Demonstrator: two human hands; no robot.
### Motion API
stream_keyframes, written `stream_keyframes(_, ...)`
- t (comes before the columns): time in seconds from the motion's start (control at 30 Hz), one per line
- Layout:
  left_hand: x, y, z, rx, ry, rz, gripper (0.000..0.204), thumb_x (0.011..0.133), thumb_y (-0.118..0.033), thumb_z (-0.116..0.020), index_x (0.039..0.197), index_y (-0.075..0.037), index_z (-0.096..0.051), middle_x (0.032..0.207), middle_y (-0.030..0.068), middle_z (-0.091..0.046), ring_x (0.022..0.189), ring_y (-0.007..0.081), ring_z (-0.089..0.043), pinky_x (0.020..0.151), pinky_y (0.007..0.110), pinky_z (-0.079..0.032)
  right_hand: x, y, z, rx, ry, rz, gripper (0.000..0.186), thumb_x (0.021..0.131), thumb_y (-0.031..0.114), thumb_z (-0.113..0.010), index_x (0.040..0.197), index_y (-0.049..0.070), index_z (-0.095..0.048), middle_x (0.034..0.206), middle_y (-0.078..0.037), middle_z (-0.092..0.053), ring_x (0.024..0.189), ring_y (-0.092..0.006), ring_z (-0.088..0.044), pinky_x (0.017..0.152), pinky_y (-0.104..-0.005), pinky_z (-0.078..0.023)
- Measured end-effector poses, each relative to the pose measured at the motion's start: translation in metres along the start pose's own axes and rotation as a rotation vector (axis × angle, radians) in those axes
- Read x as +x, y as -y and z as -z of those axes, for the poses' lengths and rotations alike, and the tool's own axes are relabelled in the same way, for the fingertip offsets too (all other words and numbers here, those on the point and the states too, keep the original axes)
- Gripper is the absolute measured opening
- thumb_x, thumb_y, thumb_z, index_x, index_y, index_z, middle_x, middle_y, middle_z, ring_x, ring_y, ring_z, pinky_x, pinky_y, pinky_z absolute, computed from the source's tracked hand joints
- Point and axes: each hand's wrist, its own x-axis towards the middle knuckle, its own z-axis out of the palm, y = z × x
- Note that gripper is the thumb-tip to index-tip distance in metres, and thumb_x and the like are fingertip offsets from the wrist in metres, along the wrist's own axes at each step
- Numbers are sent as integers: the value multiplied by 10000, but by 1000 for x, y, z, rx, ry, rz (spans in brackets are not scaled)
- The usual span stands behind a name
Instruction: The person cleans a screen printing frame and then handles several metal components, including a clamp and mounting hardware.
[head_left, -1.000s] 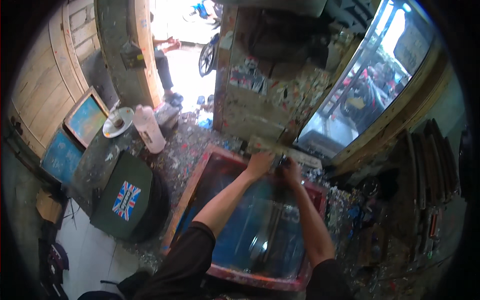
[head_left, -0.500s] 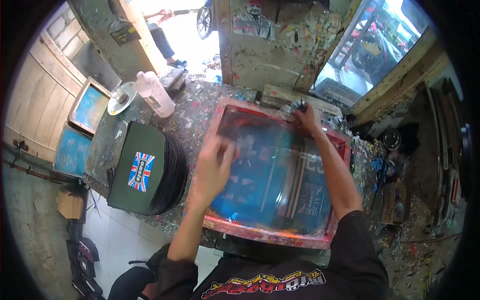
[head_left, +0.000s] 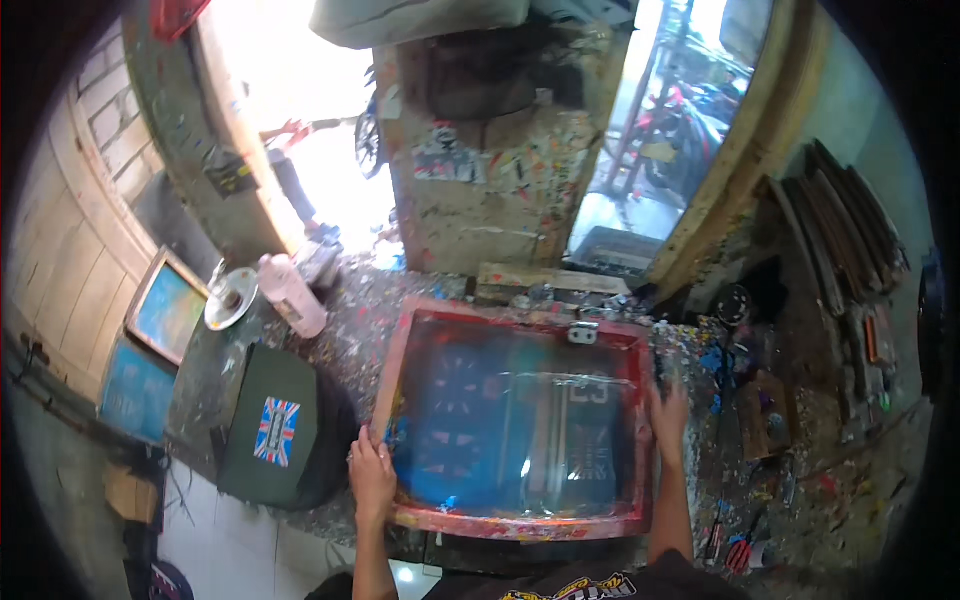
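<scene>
Head view: left hand (head_left: 373, 475) curled over near part of screen-printing frame's (head_left: 520, 526) side rail, apparently grasping; right hand (head_left: 669, 415) blurred at opposite rail, grip cannot be told; frame on desk (head_left: 362, 295) between hands, wider side seemingly running hand to hand; green panel stack (head_left: 245, 440) left of left hand

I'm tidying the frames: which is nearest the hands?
The large red frame, between left hand and right hand; the smaller blue-panelled frames sit far left.
</scene>
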Motion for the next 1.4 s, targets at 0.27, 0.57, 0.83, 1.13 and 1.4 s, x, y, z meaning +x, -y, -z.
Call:
stream_keyframes(0.27,9,-15,-9,89,67,-119,304,936,-132,-542,1168,53,-476,1088,245,-516,993,431,-540,835,479,-449,-118,-38,65,174,379,-153,599,775,277,-713,1205,-85,-504,1150,-286,-498,1114,-423,-490,939,-451,-410)
stream_keyframes(0.57,-70,3,37,168,62,-83,327,938,-165,-532,1172,55,-468,1080,236,-504,989,438,-535,818,485,-445,-186,-34,122,224,373,-217,516,718,168,-721,1131,-73,-530,1104,-231,-485,1083,-420,-494,947,-437,-403)
stream_keyframes(0.83,-83,-6,19,135,67,-142,354,939,-168,-537,1208,45,-453,1091,233,-523,977,432,-561,800,476,-470,-225,-58,137,148,276,-286,498,712,147,-729,1096,-100,-531,1101,-228,-487,1080,-413,-496,943,-439,-404)
stream_keyframes(1.13,-104,-13,16,231,-127,-313,258,900,-98,-577,1118,37,-551,1058,201,-552,962,380,-572,786,459,-472,-206,-48,148,109,425,-331,585,771,256,-720,1165,-115,-497,1150,-252,-473,1108,-437,-486,957,-458,-401)
stream_keyframes(1.4,-117,9,28,-50,-175,-211,141,887,-17,-579,1017,36,-571,885,155,-554,824,293,-572,731,403,-465,-206,-36,150,84,481,-373,609,816,346,-698,1186,-95,-501,1166,-263,-486,1113,-449,-490,962,-463,-398)
